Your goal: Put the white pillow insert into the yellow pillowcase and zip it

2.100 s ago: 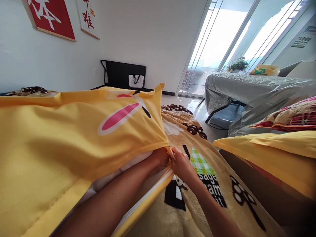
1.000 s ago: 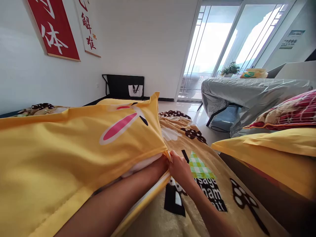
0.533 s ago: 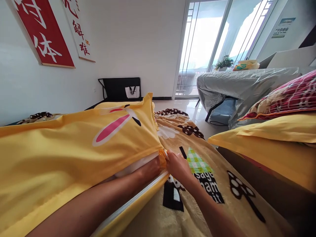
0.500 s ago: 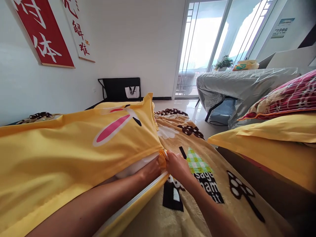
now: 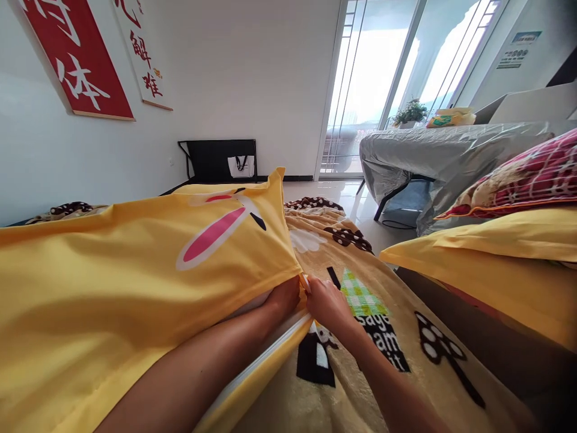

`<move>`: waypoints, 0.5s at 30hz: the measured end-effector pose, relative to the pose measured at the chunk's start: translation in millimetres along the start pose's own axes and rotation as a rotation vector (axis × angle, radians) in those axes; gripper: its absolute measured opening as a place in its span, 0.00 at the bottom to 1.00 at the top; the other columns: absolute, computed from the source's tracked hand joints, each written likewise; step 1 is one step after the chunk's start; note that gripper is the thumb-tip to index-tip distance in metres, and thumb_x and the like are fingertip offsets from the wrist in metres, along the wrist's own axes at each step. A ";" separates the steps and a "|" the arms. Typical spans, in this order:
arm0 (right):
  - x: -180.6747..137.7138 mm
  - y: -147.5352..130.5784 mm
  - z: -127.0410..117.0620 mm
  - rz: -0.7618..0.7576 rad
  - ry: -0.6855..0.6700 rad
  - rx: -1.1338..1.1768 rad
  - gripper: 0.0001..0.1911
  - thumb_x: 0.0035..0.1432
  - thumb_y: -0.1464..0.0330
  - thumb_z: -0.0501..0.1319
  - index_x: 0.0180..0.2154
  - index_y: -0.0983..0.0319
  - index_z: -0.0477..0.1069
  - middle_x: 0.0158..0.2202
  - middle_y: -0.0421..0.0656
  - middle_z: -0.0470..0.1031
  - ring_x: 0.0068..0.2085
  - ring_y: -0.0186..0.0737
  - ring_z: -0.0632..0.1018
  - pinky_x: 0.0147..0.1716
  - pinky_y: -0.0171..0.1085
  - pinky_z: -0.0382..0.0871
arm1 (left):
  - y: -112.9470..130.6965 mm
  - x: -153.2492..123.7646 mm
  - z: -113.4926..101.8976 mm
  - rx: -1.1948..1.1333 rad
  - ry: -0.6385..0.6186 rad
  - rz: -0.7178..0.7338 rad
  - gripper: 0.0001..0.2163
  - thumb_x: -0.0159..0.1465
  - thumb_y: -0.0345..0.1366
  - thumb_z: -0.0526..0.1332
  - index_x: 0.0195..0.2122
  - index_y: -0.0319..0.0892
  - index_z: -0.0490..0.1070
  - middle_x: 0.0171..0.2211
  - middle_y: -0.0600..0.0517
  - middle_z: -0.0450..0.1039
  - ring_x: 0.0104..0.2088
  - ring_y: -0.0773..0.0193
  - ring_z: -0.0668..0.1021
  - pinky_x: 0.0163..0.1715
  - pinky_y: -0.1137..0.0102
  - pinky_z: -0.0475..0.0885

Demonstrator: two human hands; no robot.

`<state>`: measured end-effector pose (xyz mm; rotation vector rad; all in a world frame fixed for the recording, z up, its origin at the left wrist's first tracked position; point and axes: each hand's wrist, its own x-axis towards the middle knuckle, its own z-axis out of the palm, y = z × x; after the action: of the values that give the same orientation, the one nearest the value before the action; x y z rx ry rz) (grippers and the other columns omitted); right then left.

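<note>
At yellow cover [image 5: 121, 282] opening | hands [image 5: 328, 300] at corner edge | floor [image 5: 349, 191] beyond blanket [image 5: 401, 307]

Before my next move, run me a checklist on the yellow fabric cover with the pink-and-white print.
1. Bare right hand pinching the yellow fabric cover with the pink-and-white print at its corner: ok.
2. Bare left hand reaching into the white-edged opening: ok.
3. Left fingers' grip: cannot tell, hidden by fabric.
4. Opening closed: not ok, parted around the left forearm.
5. Tan patterned plush blanket spread below the right hand: ok.
</note>
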<state>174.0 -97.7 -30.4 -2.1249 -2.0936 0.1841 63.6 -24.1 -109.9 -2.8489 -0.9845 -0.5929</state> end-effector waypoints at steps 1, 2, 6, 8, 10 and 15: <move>0.0 -0.1 0.4 0.002 0.001 -0.004 0.11 0.54 0.75 0.49 0.37 0.62 0.67 0.38 0.50 0.76 0.41 0.49 0.77 0.29 0.37 0.58 | -1.6 -2.5 0.0 0.030 -0.021 0.038 0.17 0.53 0.20 0.46 0.35 0.37 0.72 0.39 0.40 0.74 0.50 0.51 0.72 0.53 0.54 0.66; 0.0 -0.5 0.6 0.007 0.000 -0.008 0.11 0.53 0.75 0.50 0.37 0.62 0.67 0.38 0.50 0.76 0.40 0.49 0.77 0.29 0.37 0.58 | -3.2 -4.9 -0.6 0.066 -0.044 0.078 0.18 0.51 0.19 0.46 0.34 0.37 0.72 0.39 0.41 0.74 0.51 0.51 0.72 0.53 0.56 0.66; -0.8 -4.2 -0.5 0.045 0.000 -0.022 0.11 0.55 0.75 0.49 0.38 0.63 0.67 0.37 0.52 0.76 0.40 0.49 0.78 0.31 0.37 0.60 | -8.5 -9.8 -6.4 0.179 -0.097 0.170 0.18 0.49 0.20 0.46 0.32 0.38 0.72 0.39 0.42 0.74 0.50 0.53 0.73 0.53 0.61 0.67; -0.9 -4.8 -1.6 0.059 -0.008 -0.019 0.11 0.54 0.75 0.50 0.38 0.64 0.68 0.38 0.53 0.76 0.41 0.49 0.78 0.32 0.37 0.61 | -7.9 -10.0 -9.8 0.226 -0.098 0.179 0.19 0.49 0.19 0.45 0.33 0.38 0.73 0.39 0.43 0.74 0.50 0.54 0.73 0.53 0.62 0.68; -0.8 -4.2 -3.0 0.067 -0.016 -0.021 0.12 0.53 0.75 0.51 0.39 0.64 0.68 0.39 0.54 0.76 0.42 0.50 0.77 0.32 0.37 0.62 | -4.3 -9.8 -13.4 0.261 -0.092 0.177 0.21 0.51 0.19 0.44 0.36 0.37 0.73 0.40 0.43 0.74 0.50 0.56 0.74 0.52 0.63 0.69; -1.0 -1.9 -6.3 0.097 -0.027 -0.059 0.13 0.52 0.75 0.51 0.38 0.63 0.71 0.38 0.54 0.77 0.41 0.50 0.78 0.32 0.38 0.64 | 9.8 -12.5 -28.4 0.290 -0.097 0.221 0.21 0.51 0.19 0.47 0.41 0.35 0.74 0.43 0.41 0.73 0.52 0.54 0.71 0.52 0.61 0.69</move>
<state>173.4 -98.8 -23.8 -2.2723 -2.0365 0.1649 51.0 -44.5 -87.9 -2.6937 -0.6867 -0.2688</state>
